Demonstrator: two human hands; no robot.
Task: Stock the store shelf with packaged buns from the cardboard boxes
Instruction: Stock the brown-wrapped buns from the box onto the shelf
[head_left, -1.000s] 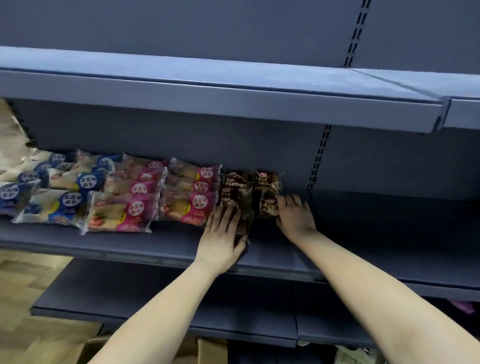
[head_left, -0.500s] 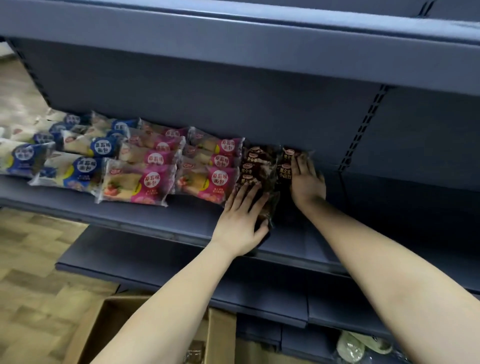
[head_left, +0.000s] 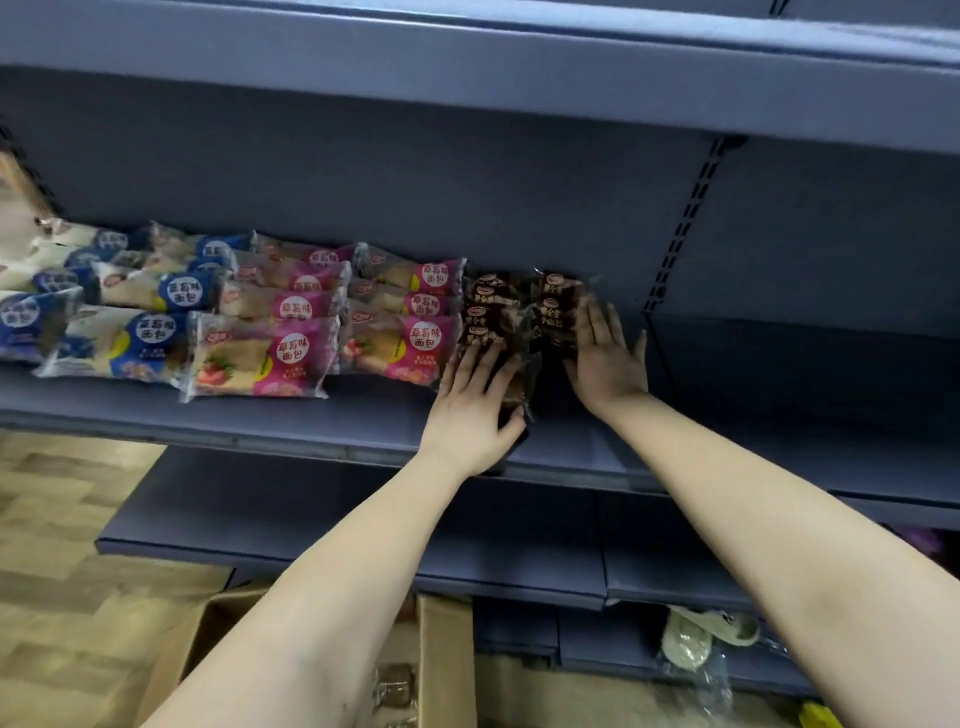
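The brown bun packs sit in two short piles on the middle shelf, near its back. The left hand lies flat on the front pack of the left pile. Its fingers are straight and spread, and its thumb is at the pack's near edge. The right hand is flat too, with straight fingers pressing on the right pile. Neither hand is curled round a pack.

These packs look light and soft. Their thin shiny wrap looks slippery, so I think a pile could slide apart. The buns inside would likely squash if squeezed hard. A good way to hold one is across its wide flat sides, or to nudge it with a flat palm.

Just left of the brown packs, touching them, are pink bun packs. Further left are blue bun packs. Well below the brown packs, on the floor, stands an open cardboard box with what look like brown packs inside.
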